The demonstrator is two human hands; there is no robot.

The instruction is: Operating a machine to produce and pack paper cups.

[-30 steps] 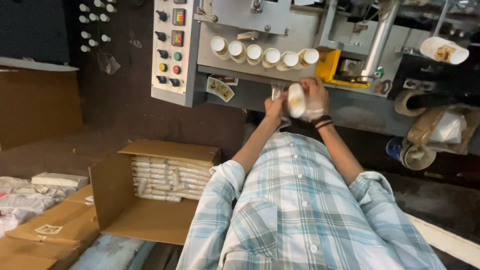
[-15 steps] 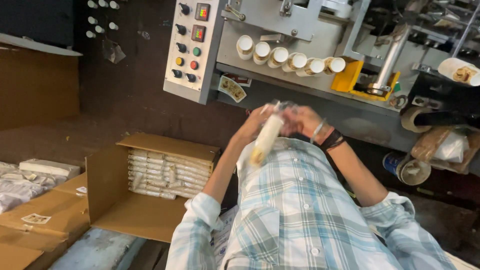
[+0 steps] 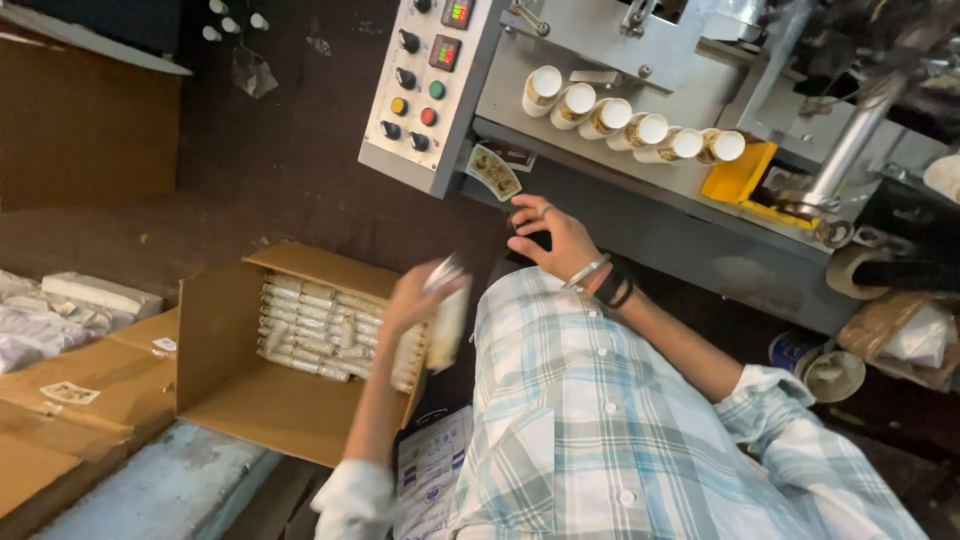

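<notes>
Head view: left hand (image 3: 415, 298) with cup stack (image 3: 445, 325) beside cardboard box (image 3: 250, 400).

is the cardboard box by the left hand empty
No, the open cardboard box holds rows of stacked white packets, and the left hand holds another white stack at its edge.

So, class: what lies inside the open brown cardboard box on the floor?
The open brown cardboard box holds rows of pale stacked sleeves. The left hand, gripping a blurred pale stack, covers the box's right end; lower layers are hidden.
</notes>
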